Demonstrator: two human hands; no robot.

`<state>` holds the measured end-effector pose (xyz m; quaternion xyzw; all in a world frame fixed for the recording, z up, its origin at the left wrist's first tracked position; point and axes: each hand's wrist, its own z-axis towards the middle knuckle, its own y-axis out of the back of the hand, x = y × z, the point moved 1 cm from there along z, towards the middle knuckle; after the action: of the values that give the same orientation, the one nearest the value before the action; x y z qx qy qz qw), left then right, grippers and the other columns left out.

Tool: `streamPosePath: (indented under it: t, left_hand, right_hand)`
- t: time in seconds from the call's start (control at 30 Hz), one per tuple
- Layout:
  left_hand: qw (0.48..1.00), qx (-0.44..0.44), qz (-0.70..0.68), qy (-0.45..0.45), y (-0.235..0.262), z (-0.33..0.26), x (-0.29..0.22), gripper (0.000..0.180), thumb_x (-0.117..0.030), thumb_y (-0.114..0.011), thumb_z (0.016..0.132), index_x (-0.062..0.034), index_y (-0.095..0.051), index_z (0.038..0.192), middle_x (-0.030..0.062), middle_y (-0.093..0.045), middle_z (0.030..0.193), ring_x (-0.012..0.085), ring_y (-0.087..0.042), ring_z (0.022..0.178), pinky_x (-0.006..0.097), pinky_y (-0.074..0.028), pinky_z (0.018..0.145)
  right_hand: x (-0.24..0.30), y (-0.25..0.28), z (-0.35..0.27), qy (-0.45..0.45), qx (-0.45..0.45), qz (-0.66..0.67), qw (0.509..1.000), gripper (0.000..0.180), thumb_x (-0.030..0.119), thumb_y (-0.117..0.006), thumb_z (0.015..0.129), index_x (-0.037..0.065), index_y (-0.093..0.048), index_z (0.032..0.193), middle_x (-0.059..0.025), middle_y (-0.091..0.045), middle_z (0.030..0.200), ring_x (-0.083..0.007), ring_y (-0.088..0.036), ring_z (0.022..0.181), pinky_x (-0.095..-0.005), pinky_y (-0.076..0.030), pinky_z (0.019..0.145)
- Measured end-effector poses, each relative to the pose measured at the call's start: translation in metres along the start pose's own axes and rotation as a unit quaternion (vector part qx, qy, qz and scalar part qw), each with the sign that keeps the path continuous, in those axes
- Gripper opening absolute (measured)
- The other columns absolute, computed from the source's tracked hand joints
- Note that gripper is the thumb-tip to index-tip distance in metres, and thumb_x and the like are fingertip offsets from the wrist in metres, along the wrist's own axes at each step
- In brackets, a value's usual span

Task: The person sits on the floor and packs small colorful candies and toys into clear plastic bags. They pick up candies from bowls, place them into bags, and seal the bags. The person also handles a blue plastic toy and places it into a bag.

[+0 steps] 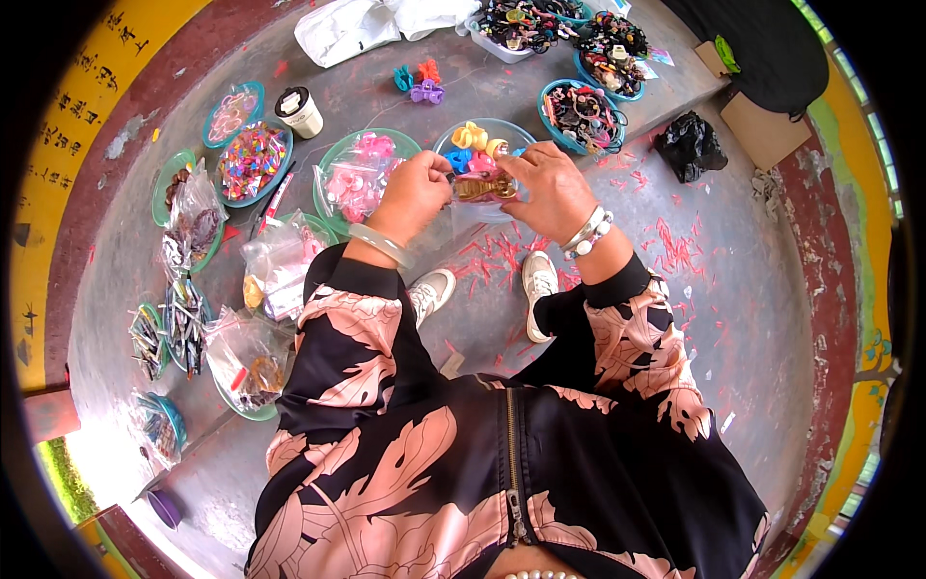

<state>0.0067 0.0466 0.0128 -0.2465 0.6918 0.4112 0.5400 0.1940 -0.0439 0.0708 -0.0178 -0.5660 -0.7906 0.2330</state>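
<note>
My left hand (pixel 415 195) and my right hand (pixel 547 188) meet in front of me and together hold a small gold hair clip (pixel 485 187). Both hands grip it with the fingertips, inside what looks like a clear plastic bag (pixel 473 217). Just beyond them sits a teal-rimmed bowl (pixel 521 130) with yellow, blue and pink hair clips. A pale bangle is on my left wrist and beaded bracelets on my right.
Several teal bowls and clear bags of hair accessories lie on the grey floor to my left (pixel 253 159) and ahead (pixel 582 114). A white cup (pixel 299 111), loose claw clips (pixel 420 82), a black bag (pixel 690 145), cardboard (pixel 762 125) and red scraps (pixel 497 261) surround my white shoes (pixel 538 289).
</note>
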Motion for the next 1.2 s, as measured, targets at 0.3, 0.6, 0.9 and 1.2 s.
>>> streamPosePath:
  t: [0.3, 0.6, 0.9, 1.2]
  left_hand:
    - [0.995, -0.088, 0.036, -0.023, -0.008, 0.003, 0.003, 0.017, 0.001, -0.055, 0.076, 0.0023, -0.055, 0.093, 0.0041, -0.058, 0.071, 0.0104, -0.058, 0.06, 0.024, -0.047, 0.054]
    - [0.986, -0.038, -0.16, 0.022, -0.008, -0.003, -0.011, 0.015, 0.004, -0.054, 0.076, 0.0009, -0.053, 0.091, 0.0045, -0.057, 0.078, 0.0107, -0.057, 0.063, 0.024, -0.046, 0.054]
    - [0.988, -0.081, 0.093, -0.098, -0.018, -0.008, -0.02, 0.017, 0.004, -0.056, 0.073, 0.0, -0.054, 0.089, 0.0073, -0.058, 0.077, 0.0141, -0.058, 0.066, 0.027, -0.047, 0.062]
    - [0.983, -0.028, 0.116, -0.139, -0.023, -0.012, -0.025, 0.017, 0.001, -0.056, 0.074, -0.0011, -0.054, 0.09, 0.0073, -0.059, 0.075, 0.0145, -0.056, 0.064, 0.027, -0.046, 0.06]
  right_hand:
    - [0.012, 0.002, -0.001, 0.018, 0.006, -0.069, 0.997, 0.052, 0.015, -0.074, 0.059, 0.004, -0.059, 0.108, -0.011, -0.059, 0.088, -0.0281, -0.052, 0.096, -0.0375, -0.042, 0.083]
    - [0.008, 0.012, 0.0, 0.034, -0.009, -0.034, 0.999, 0.045, 0.012, -0.071, 0.06, 0.004, -0.059, 0.103, -0.0115, -0.058, 0.087, -0.0285, -0.052, 0.095, -0.0371, -0.042, 0.082]
    - [0.007, 0.012, -0.001, 0.036, 0.002, -0.045, 0.998, 0.036, 0.008, -0.066, 0.061, 0.004, -0.059, 0.096, -0.0119, -0.057, 0.086, -0.0285, -0.051, 0.093, -0.0379, -0.042, 0.081]
    - [0.009, -0.001, -0.002, -0.001, 0.042, -0.059, 0.997, 0.031, 0.012, -0.065, 0.063, 0.004, -0.059, 0.093, -0.0128, -0.059, 0.083, -0.0291, -0.053, 0.092, -0.0391, -0.043, 0.079]
